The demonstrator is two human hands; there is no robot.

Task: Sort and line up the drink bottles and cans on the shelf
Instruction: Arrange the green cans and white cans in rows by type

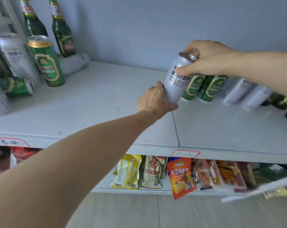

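Currently, the white can sits at centre-right of the frame, held tilted above the shelf, long axis leaning top-right to bottom-left. The left hand wraps its base from the lower left; the right hand pinches its rim and shoulder from the upper right. Green cans stand immediately right and behind. Judged next: upright the axis, then set the white can beside them.
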